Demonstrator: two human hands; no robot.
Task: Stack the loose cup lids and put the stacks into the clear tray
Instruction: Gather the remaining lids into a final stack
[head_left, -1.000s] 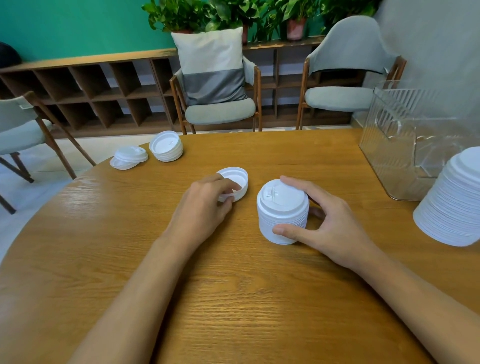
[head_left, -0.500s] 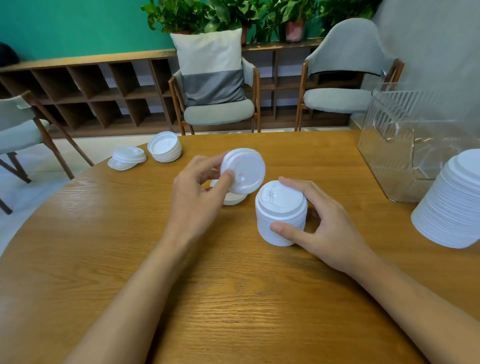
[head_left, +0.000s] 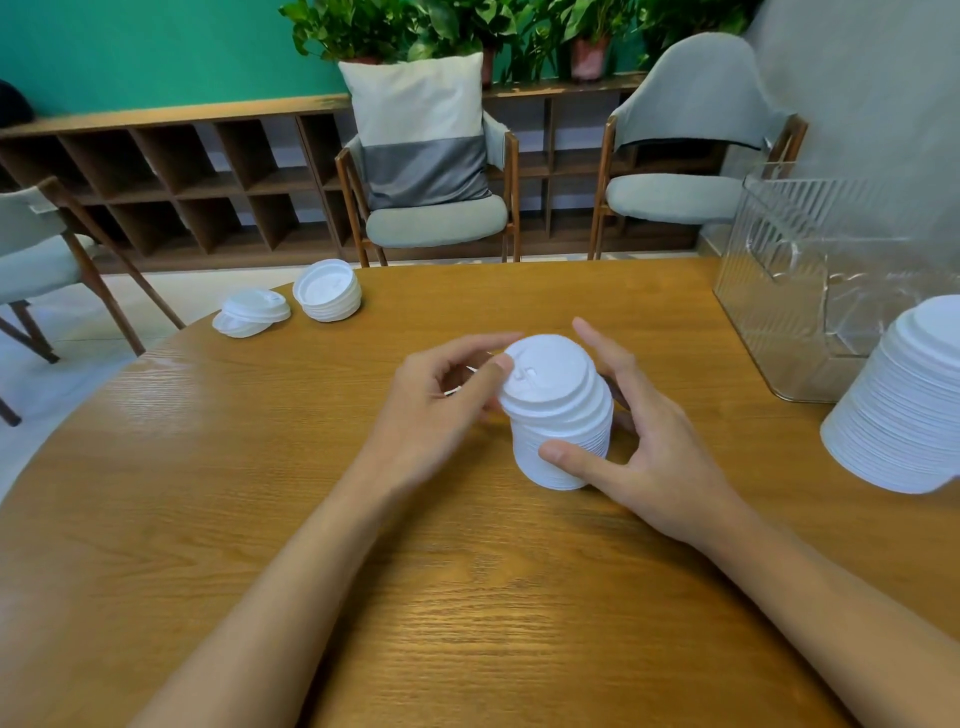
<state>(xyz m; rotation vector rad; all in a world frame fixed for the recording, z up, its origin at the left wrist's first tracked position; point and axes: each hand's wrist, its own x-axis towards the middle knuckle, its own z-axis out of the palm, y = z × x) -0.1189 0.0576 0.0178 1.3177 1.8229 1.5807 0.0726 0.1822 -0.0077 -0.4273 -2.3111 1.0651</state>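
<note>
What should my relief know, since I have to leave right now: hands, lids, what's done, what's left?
Left hand pinches the top lid, tilted, not yet seated on the middle stack.
Right hand cups that stack, thumb on its front.
Tall stack stands by the clear tray; small stack and loose lids sit far left.
Done: three stacks begun. Left: seat lid, stack the loose ones, tray everything; no lids show in it.

1. Big lid stack (head_left: 904, 410): cut off by R edge.
2. Clear tray (head_left: 779, 291): R part out of frame, near corner hidden behind big lid stack.
3. Held stack (head_left: 563, 447): far side hidden by right hand (head_left: 649, 457); can't tell if top lid (head_left: 545, 369) sits flush.
4. White bit (head_left: 453, 393) behind left hand (head_left: 441, 410): mostly hidden, can't ID.
5. Chair (head_left: 36, 260) at L: cut by edge.
</note>
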